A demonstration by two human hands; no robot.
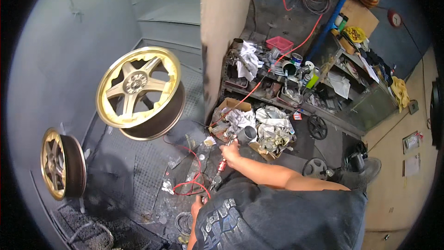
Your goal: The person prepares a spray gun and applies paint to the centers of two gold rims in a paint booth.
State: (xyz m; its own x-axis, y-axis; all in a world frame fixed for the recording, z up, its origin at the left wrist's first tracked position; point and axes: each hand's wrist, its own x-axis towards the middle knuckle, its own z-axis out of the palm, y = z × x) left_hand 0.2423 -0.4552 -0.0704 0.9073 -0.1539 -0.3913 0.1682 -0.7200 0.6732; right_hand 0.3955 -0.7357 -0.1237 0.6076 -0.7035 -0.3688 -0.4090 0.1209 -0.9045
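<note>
My right hand is closed on a silver spray gun with a grey cup at its top. Below that hand are a red and silver fitting and a red hose. Low in the middle, my left hand is closed beside the hose, partly behind my dark shirt; what it holds is too hidden to make out. A gold five-spoke wheel with yellow masking round its face is raised at upper left, and a second gold wheel is at lower left.
A pillar divides the grey booth from cluttered shelves with cans and a pink tray. Boxes of crumpled paper lie before them. At right are a cabinet, black wheel-shaped parts and a tan wall.
</note>
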